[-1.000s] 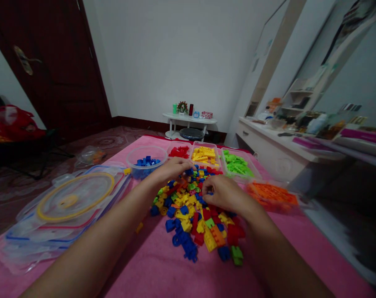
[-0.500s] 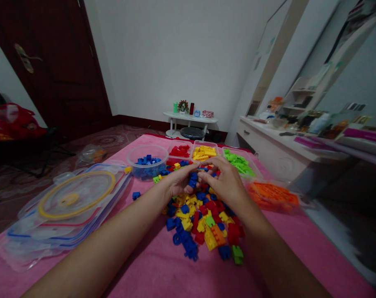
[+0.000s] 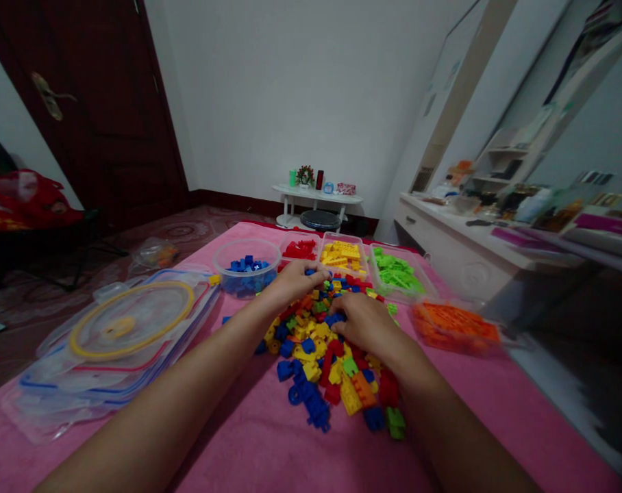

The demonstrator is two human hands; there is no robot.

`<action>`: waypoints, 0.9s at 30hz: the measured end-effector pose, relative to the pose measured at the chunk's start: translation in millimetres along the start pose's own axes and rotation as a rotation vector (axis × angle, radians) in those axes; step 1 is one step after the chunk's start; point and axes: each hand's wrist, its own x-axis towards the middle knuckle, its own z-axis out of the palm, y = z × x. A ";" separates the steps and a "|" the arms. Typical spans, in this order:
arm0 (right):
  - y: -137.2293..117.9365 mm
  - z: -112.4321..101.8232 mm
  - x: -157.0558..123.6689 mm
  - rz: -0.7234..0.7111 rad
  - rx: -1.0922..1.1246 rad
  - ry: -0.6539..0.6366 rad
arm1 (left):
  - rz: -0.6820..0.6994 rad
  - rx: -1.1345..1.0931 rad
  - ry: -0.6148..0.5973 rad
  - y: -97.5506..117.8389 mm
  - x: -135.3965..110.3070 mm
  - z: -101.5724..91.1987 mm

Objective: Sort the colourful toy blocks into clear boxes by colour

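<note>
Lids (image 3: 131, 322), clear with coloured seals, lie stacked at the left of the pink cloth (image 3: 249, 424). Beside them, a round tub (image 3: 220, 268) contains blue blocks. The left hand (image 3: 296, 277) is over the far left part of the mixed block pile (image 3: 316, 335); whether its grip is closed cannot be told. Behind stand a red-block box (image 3: 285, 240) and a yellow-block box (image 3: 342, 237). The right hand (image 3: 359, 318) has fingers curled at a blue block (image 3: 334, 319), closure undetermined. Rightmost: a green-block box (image 3: 421, 266) and, nearer, an orange-block box (image 3: 459, 348).
</note>
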 end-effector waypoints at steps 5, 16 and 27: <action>-29.1 -26.2 -27.2 -0.249 0.192 -0.091 | -0.053 -0.045 0.084 2.9 1.7 -7.3; -48.7 3.3 -36.1 -0.673 0.425 -0.438 | -0.086 -0.133 0.147 8.7 2.0 -14.8; 17.5 -9.9 1.6 -0.187 0.365 0.097 | -0.043 0.031 0.029 -5.3 3.2 -11.8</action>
